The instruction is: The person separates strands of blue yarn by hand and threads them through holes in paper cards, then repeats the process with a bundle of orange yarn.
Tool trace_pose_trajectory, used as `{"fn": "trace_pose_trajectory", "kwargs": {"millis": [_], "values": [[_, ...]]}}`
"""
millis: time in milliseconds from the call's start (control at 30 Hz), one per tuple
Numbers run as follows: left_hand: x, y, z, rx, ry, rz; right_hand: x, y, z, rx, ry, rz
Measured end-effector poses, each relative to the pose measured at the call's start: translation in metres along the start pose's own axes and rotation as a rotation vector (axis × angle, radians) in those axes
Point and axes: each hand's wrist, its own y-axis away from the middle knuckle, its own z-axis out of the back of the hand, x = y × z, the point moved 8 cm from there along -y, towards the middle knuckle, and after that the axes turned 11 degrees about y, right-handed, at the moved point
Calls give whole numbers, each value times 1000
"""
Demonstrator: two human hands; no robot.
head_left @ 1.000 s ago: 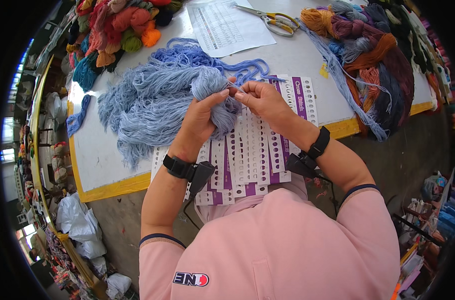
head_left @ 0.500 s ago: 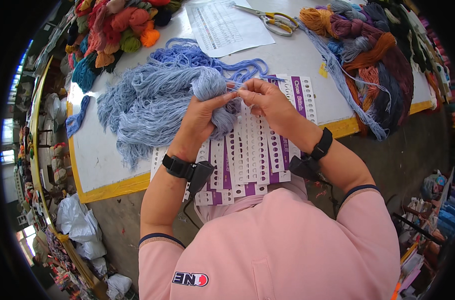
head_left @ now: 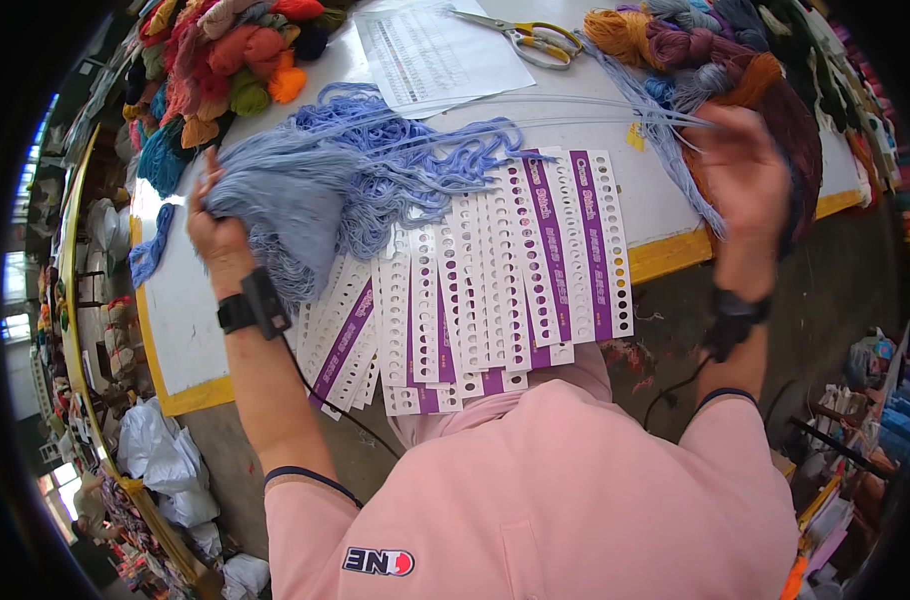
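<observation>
My left hand grips the light blue skein of thread at its left end, holding it just over the table. Stretched out to the right, my right hand is blurred by motion and pinches several pale blue strands. These run taut from the skein across the table. Beneath and behind the skein lies a loose heap of periwinkle thread. White and purple cards with rows of punched holes lie fanned at the table's front edge, between my arms.
Coloured skeins are piled at the back left, more skeins at the back right. Yellow-handled scissors rest on a printed sheet. A small blue hank lies by the yellow-edged table's left side.
My hands, close together before, are now wide apart. The left has carried the skein end leftward; the right has drawn strands far to the right. More of the cards shows.
</observation>
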Motion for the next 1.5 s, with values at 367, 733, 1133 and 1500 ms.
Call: {"fn": "trace_pose_trajectory", "kwargs": {"millis": [367,733,1133,1500], "values": [[235,104,-58,7,-474,728,-113,19,-85,526,1173,80],[300,111,-47,210,-1180,633,-174,11,-74,665,1101,-75],[308,114,-36,172,-1100,776,-170,0,-86,765,1273,-152],[303,106,-46,271,-1449,594,-174,0,-82,692,1274,-101]]}}
